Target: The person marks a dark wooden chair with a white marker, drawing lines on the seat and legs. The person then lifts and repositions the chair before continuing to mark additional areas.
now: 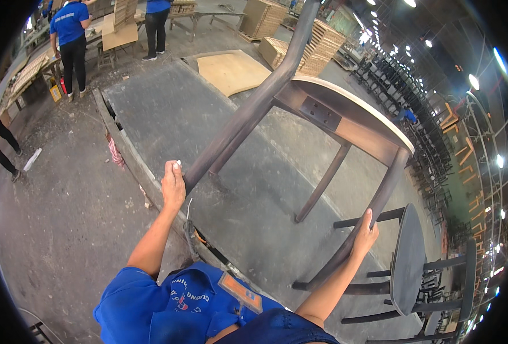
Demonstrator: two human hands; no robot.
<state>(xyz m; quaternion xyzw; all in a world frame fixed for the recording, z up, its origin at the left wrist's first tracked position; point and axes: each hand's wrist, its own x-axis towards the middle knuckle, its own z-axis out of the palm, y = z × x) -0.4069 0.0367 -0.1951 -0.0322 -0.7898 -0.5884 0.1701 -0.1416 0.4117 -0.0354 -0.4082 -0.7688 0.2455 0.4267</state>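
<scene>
A dark brown wooden chair stands tilted in front of me, showing the underside of its pale-edged seat. My right hand is wrapped around one of its legs on the right. On the left, my left hand is closed beside the lower end of another leg. A small white piece shows at its fingertips, too small to name. Whether that hand also touches the chair I cannot tell.
Grey boards form a long surface under the chair. A second dark chair lies at the right. Plywood and stacked wooden parts stand behind. A person in a blue shirt works at the far left. A hooked tool lies near me.
</scene>
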